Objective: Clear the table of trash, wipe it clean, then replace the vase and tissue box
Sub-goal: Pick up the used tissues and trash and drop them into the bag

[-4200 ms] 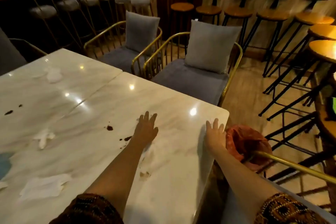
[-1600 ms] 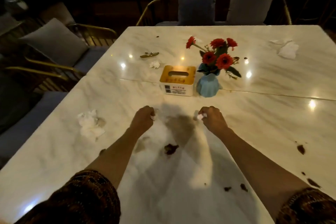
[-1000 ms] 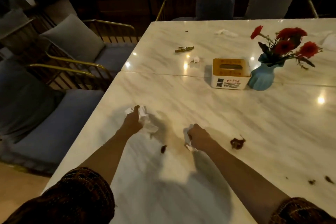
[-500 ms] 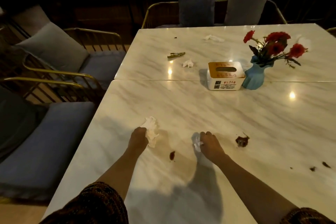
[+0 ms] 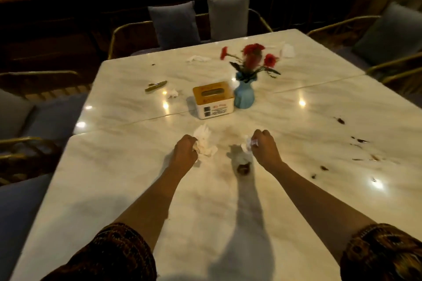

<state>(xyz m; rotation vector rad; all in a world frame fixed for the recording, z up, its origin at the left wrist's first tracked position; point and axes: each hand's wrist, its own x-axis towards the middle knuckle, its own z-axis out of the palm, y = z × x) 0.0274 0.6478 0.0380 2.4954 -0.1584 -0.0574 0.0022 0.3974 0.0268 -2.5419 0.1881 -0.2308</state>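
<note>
My left hand (image 5: 185, 150) is curled round a crumpled tissue (image 5: 204, 142), and most of the tissue spills out past my knuckles onto the desk (image 5: 205, 212). My right hand (image 5: 265, 146) is closed too. It pinches a small wad (image 5: 247, 145) of white paper between thumb and fingers, low over the marble. Just near of that wad lies a dark scrap (image 5: 243, 168), not yet picked up, with a faint brownish stain around it.

Farther out, by the seam between the two slabs, the tissue box (image 5: 213, 99) and the blue vase (image 5: 244, 93) stand side by side, touching or almost so. I cannot tell which. To their left are a greenish wrapper (image 5: 156, 86) and a tissue ball (image 5: 172, 93). Another tissue (image 5: 198, 59) lies toward the far edge, and dark crumbs (image 5: 358, 140) dot the right side.

I judge that my left grip has only a corner, so the tissue may drop when I lift it. Dragging paper over the scrap could smear the stain wider. If I reach across for the far trash, my forearm could clip the vase, which looks top-heavy under its red flowers (image 5: 253, 52).

The box front carries a dark square like a scan code with red print beside it. Both are too blurred to read.
</note>
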